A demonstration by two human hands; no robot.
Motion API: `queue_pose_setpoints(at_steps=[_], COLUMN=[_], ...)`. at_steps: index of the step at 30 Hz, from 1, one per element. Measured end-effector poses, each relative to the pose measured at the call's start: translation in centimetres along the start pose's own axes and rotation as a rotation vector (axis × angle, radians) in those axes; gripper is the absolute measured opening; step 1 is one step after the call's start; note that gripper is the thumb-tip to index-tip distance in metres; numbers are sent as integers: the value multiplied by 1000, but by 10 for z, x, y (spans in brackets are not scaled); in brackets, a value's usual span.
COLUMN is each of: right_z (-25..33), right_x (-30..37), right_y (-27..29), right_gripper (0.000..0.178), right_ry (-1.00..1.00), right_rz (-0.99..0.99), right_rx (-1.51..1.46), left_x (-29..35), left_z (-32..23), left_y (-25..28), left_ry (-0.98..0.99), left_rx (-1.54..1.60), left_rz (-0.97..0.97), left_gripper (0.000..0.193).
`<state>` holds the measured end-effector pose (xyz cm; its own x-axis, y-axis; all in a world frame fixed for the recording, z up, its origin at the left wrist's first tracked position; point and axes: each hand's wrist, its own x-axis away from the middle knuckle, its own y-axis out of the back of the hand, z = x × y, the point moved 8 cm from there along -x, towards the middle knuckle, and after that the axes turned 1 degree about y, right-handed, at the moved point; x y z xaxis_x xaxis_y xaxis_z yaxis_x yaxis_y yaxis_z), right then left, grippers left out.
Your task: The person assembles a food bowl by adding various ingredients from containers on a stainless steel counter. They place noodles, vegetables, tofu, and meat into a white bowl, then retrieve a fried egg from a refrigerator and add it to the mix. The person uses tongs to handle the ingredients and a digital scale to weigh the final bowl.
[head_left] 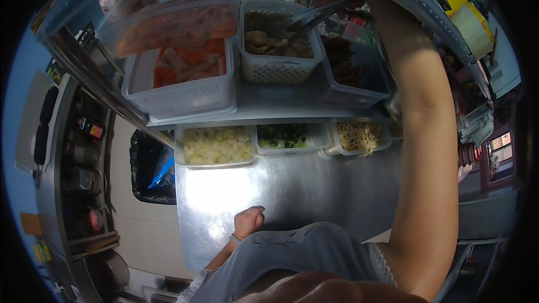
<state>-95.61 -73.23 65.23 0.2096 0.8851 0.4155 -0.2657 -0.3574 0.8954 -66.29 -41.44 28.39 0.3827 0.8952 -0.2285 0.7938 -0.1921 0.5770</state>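
Note:
My right arm reaches up and forward to the raised shelf, where my right hand (352, 1) grips metal tongs (315, 15). The tong tips sit inside a white perforated basket (279, 67) of brown cooked pieces. My left hand (249, 220) rests as a closed fist on the steel counter (292, 191), holding nothing. Left of the basket stands a larger white basket (185, 98) with orange and pale strips. To the right is a clear tub (359, 90) of dark brown food.
Along the counter's back stand tubs of chopped pale yellow vegetable (216, 146), green vegetable (283, 136) and shredded noodles (359, 136). A black bin bag (147, 168) hangs left of the counter. A shelf unit with bottles (84, 157) stands at far left.

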Motion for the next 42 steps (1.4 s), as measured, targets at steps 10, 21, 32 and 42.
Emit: queue_pose_setpoints(at_steps=[10, 21, 32, 42], right_z=[-21, -20, -36, -34], right_x=[-22, -2, 84, 146], right_y=[-12, -29, -22, -18], right_gripper=[36, 30, 30, 36], right_ry=[59, 570, 785, 665], right_rz=[21, -26, -521, -715], right_rx=[-159, -300, 177, 769], left_x=[0, 1, 0, 1], left_z=[-1, -3, -2, -2], left_y=[2, 2, -1, -4], left_ry=[22, 30, 23, 22], left_rx=[-4, -6, -56, -57], left_rz=[-6, -14, 11, 13], left_gripper=[13, 12, 11, 12])
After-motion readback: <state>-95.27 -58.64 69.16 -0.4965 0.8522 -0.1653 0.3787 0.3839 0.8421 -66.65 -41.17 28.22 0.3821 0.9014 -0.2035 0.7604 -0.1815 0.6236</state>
